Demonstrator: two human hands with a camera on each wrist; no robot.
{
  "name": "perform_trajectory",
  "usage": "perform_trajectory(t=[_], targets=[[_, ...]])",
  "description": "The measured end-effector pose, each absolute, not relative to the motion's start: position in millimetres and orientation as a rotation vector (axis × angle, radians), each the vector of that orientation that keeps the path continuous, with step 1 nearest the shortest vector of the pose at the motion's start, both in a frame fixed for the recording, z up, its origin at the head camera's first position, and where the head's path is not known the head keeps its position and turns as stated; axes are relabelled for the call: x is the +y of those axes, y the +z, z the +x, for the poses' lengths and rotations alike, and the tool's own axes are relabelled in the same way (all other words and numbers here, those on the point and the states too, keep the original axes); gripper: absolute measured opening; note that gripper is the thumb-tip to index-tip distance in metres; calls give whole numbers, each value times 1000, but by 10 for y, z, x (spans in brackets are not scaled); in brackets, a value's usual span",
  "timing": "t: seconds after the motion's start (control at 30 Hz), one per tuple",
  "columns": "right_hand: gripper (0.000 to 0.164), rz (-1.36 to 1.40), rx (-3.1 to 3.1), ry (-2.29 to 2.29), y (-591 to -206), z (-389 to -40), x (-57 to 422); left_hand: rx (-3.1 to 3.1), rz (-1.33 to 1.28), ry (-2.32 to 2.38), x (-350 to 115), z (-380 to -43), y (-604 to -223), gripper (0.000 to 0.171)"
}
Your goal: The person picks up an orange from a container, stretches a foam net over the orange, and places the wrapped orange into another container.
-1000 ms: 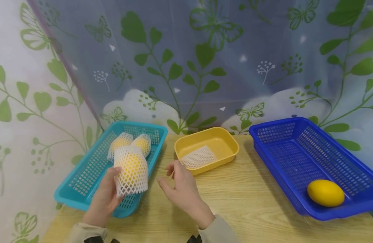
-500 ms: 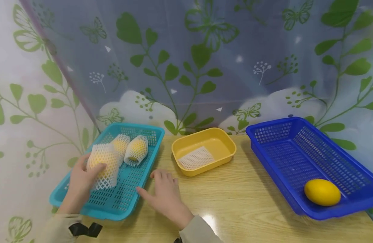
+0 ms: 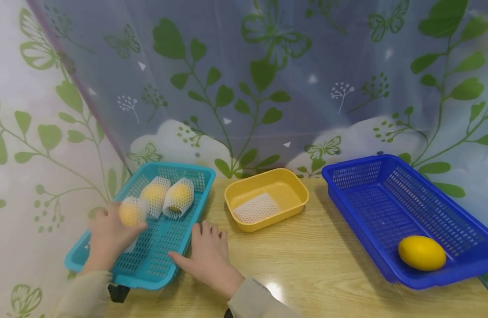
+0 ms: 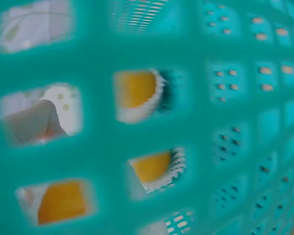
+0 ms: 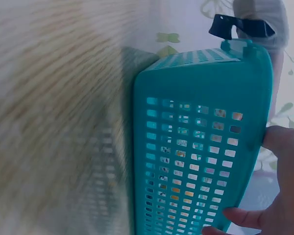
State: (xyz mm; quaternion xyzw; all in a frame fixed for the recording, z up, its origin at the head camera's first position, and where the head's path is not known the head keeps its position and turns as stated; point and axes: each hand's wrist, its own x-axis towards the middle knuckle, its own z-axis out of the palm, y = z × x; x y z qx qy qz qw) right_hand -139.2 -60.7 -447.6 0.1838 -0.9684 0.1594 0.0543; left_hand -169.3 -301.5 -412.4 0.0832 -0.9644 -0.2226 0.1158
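Note:
In the head view my left hand (image 3: 109,234) grips a yellow mango (image 3: 130,212) in a white foam net, low inside the teal basket (image 3: 148,282). Its fingers curl over the far side and the thumb lies across the near side. Two more netted mangoes (image 3: 153,196) (image 3: 179,197) lie at the basket's back. My right hand (image 3: 208,256) is at the basket's right rim, fingers spread and holding nothing. The right wrist view shows that thumb close against the rim, though contact is unclear. Through the basket holes, the left wrist view gives glimpses of yellow fruit (image 4: 63,201).
A yellow tray (image 3: 285,194) with a flat foam net (image 3: 257,208) stands mid-table. To the right, a blue basket (image 3: 347,207) contains a bare mango (image 3: 422,252). Patterned curtain (image 3: 236,88) hangs behind the wooden table (image 3: 307,265).
My left hand has carried the netted mango leftward and lowered it into the teal basket. My right hand has moved left from near the yellow tray to the teal basket's rim.

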Motion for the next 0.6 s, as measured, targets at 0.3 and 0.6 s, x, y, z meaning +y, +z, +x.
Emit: perform_trajectory(t=[0.3,0.6], targets=[[72,607,-2896,402,-4464,-1392,-611,-2937,132,-520,-3049,-1795,-4267,91],[73,608,-2905,393,-4452,-1387,-618,-3109,95,-496,-3030,-1858,-4370,77]])
